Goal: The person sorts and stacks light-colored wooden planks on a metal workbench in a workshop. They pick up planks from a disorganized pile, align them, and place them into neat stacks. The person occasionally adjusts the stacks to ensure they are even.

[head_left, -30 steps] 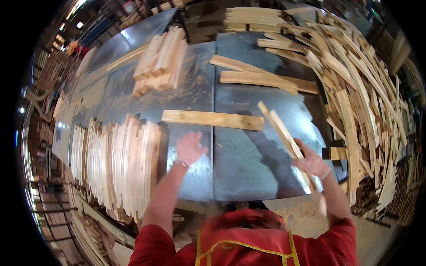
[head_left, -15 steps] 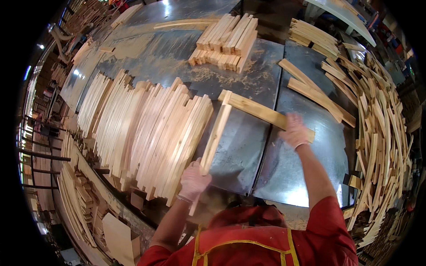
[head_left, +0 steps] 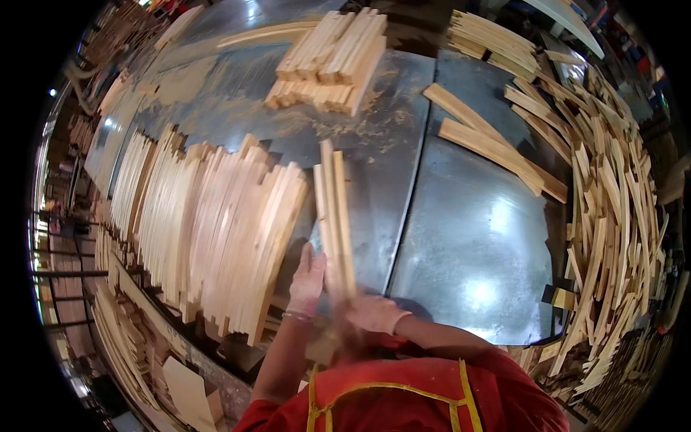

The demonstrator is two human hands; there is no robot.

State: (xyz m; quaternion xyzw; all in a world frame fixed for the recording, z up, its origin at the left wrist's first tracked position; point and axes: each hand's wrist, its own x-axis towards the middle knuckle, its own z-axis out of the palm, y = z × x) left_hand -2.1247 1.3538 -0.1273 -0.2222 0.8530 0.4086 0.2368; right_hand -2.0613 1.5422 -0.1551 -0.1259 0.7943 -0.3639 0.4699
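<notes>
A small bundle of pale wooden strips (head_left: 333, 223) stands on edge in front of me, pointing away over the metal tabletop. My right hand (head_left: 376, 314), in a light glove, is closed around its near end, which is blurred. Along the bundle's left side lies my gloved left hand (head_left: 308, 282), fingers stretched out and flat. Just left of that hand, a wide row of wooden strips (head_left: 241, 223) lies side by side with uneven ends.
Stacked strips (head_left: 331, 54) sit at the far middle amid sawdust. Loose boards (head_left: 497, 147) lie on the metal table (head_left: 468, 237) to the right. Beyond its right edge is a large heap of offcuts (head_left: 604, 237). A cardboard box (head_left: 188, 392) stands lower left.
My right hand has swung in from the right to the bundle's near end. The board it held out at an angle now lines up with the other strips. My left hand's fingers have straightened.
</notes>
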